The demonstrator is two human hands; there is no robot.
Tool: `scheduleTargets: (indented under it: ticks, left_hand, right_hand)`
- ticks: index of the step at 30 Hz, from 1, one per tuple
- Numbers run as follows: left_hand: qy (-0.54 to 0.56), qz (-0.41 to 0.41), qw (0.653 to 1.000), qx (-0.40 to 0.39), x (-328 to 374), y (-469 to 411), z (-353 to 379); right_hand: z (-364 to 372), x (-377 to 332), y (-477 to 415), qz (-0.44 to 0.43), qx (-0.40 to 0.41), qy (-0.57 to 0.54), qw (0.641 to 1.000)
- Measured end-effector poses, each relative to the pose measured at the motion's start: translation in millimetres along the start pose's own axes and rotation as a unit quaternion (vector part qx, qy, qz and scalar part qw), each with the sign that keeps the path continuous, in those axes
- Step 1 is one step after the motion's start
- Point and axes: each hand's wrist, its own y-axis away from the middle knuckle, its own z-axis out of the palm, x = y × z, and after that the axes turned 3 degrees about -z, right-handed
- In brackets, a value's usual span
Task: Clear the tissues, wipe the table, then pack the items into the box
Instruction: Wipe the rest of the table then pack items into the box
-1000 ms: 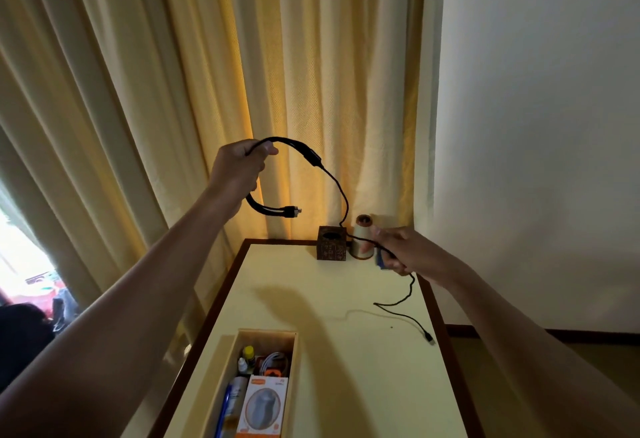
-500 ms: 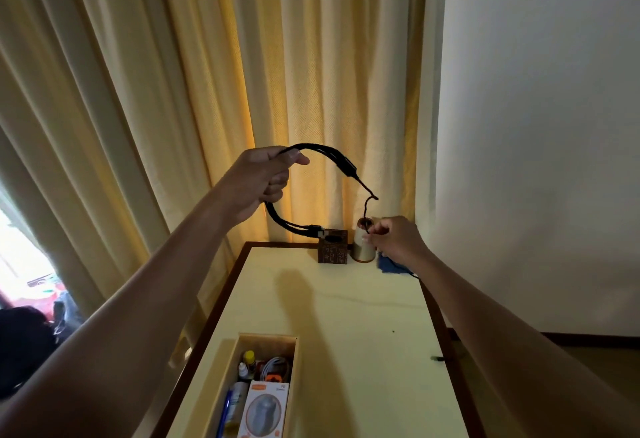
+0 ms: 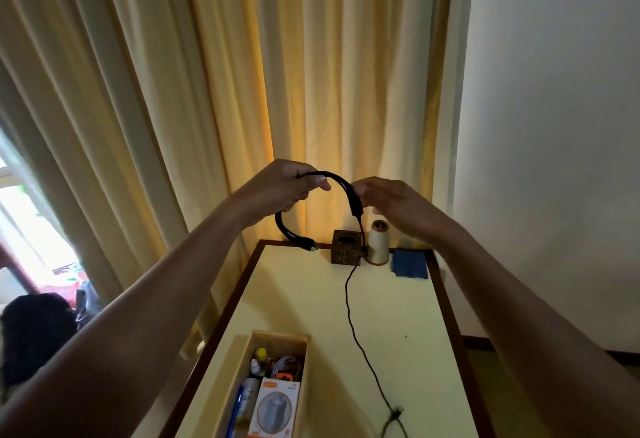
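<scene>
I hold a black cable (image 3: 337,179) up above the far end of the yellow table (image 3: 408,333). My left hand (image 3: 287,184) grips its thick looped part, and a plug end (image 3: 308,244) hangs below that hand. My right hand (image 3: 388,202) has its fingertips at the cable's thick junction piece (image 3: 356,203); whether they pinch it is unclear. From the junction the thin cable (image 3: 348,306) drops to the table and trails to the near edge. The open wooden box (image 3: 281,336) stands at the near left, holding an orange-and-white package (image 3: 277,410), small bottles and a pen.
At the table's far edge stand a small brown tissue box (image 3: 346,247), a cream thread cone (image 3: 378,242) and a folded blue cloth (image 3: 410,263). Yellow curtains (image 3: 242,91) hang behind and to the left. A white wall (image 3: 554,126) borders the right side.
My right hand has let go of the thin cable and risen to the junction piece near my left hand. The thin cable now hangs down onto the table. Both hands sit closer together.
</scene>
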Motion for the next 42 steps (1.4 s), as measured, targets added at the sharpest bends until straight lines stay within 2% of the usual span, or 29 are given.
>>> scheduleTargets:
  ticks: [3,7,9,12,15,17,21,26,29,32,36,39,42]
  left_hand:
    - [-0.011,0.009,1.000,0.006,3,1,1]
    - [-0.018,0.002,1.000,0.006,-4,10,3]
    - [-0.017,-0.010,1.000,-0.005,-10,15,9]
    - [0.046,-0.020,0.998,-0.027,-20,21,15]
    - [0.153,0.005,0.987,-0.044,-26,29,9]
    - [0.257,0.030,0.965,-0.047,-25,32,4]
    - [0.444,0.039,0.895,-0.013,-15,24,-8]
    - [0.553,0.065,0.830,0.047,-4,18,-29]
    - [0.566,0.057,0.820,0.066,-1,18,-32]
    - [0.545,0.061,0.829,0.109,-2,11,-24]
    - [0.427,0.051,0.885,0.180,-1,-1,-6]
    - [0.294,0.058,0.937,0.181,-7,-6,13]
    - [0.186,0.056,0.970,0.144,-19,-13,27]
  right_hand:
    - [16,-15,-3,-0.031,0.011,0.048,0.998]
    - [16,-23,-6,-0.025,0.112,-0.066,0.991]
    - [13,-30,-8,-0.036,0.136,-0.069,0.988]
    - [5,-38,-11,-0.053,0.174,-0.049,0.982]
    - [-7,-31,-16,-0.054,0.213,-0.012,0.975]
    - [-11,-20,-18,-0.056,0.209,0.054,0.975]
    - [-6,2,-15,-0.032,0.158,0.124,0.979]
    - [7,22,0,-0.020,0.133,0.151,0.979]
    - [18,31,8,-0.025,0.101,0.128,0.986]
    - [32,32,8,-0.039,0.027,0.179,0.983]
    - [50,20,13,-0.090,-0.080,0.271,0.955]
    - [50,4,17,-0.137,-0.097,0.300,0.939]
    - [43,-11,14,-0.174,-0.092,0.309,0.930]
